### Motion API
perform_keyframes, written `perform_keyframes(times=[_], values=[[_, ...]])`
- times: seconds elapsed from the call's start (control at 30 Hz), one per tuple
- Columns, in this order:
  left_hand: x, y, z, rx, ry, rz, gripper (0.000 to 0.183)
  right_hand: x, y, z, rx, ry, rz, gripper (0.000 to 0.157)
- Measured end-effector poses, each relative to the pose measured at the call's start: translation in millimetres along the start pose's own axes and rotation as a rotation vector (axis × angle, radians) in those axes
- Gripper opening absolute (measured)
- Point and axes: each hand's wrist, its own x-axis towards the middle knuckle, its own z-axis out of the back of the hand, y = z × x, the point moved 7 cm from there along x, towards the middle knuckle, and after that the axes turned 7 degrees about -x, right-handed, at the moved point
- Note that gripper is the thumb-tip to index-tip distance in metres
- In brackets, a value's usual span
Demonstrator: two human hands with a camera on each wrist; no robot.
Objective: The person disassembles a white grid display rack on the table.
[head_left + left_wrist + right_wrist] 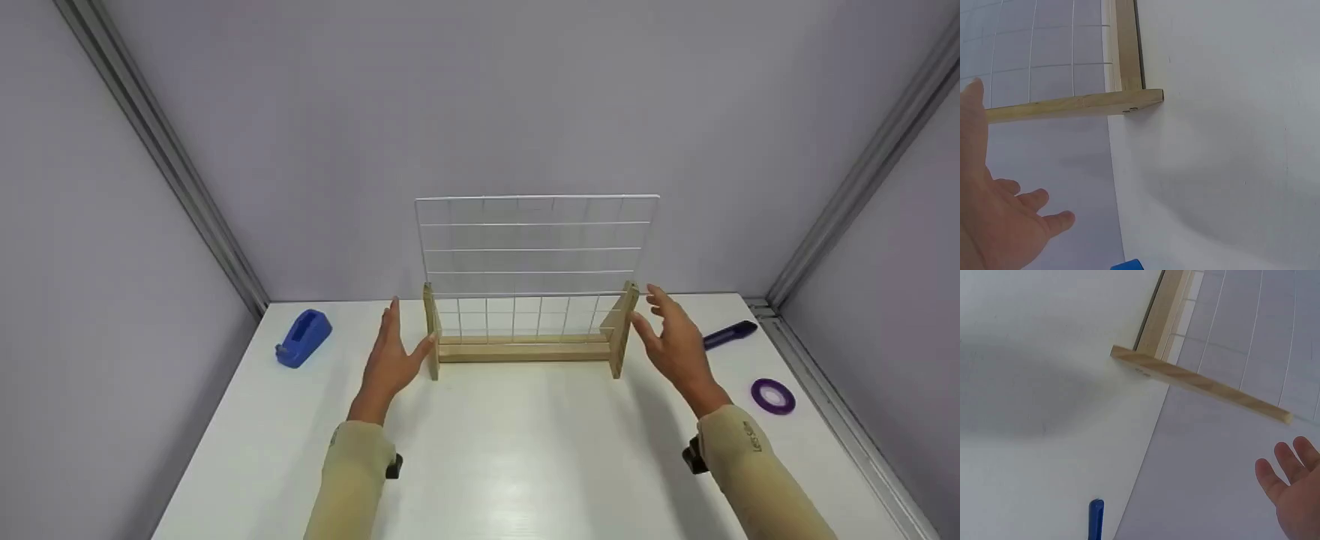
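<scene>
A wooden stand holding a white wire grid [534,249] is upright at the back of the table. Its pale wooden base bar [525,352] joins two side boards. My left hand [391,366] is beside the left side board [1081,105], fingers extended and thumb toward the wood. On the other side my right hand [676,346] is spread close to the right side board [1202,382], with nothing in its fingers. In the right wrist view, the right fingers [1289,469] show apart from the board's end.
A blue tape dispenser [304,337] sits at the left of the white table [487,465]. On the right lie a dark blue long-handled item [731,334], partly behind the right hand, and a purple ring-shaped roll [772,396]. Grey walls with metal framing [862,180] enclose the table.
</scene>
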Motion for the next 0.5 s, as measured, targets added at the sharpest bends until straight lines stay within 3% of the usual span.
perform_keyframes(times=[0.23, 0.33, 0.5], values=[[1.9, 5.2, -9.9, -0.178, 0.029, 0.071, 0.09, -1.2, 20.7, -17.5, 0.118, -0.038, 0.025, 0.058], [2.3, 9.9, -14.1, -0.22, 0.036, 0.122, 0.089, -1.9, 27.4, -28.5, 0.152, -0.02, 0.0, 0.058], [5.8, 6.9, -15.6, -0.275, -0.003, 0.125, 0.085, 0.3, 34.9, -43.2, 0.196, -0.005, -0.057, 0.059]])
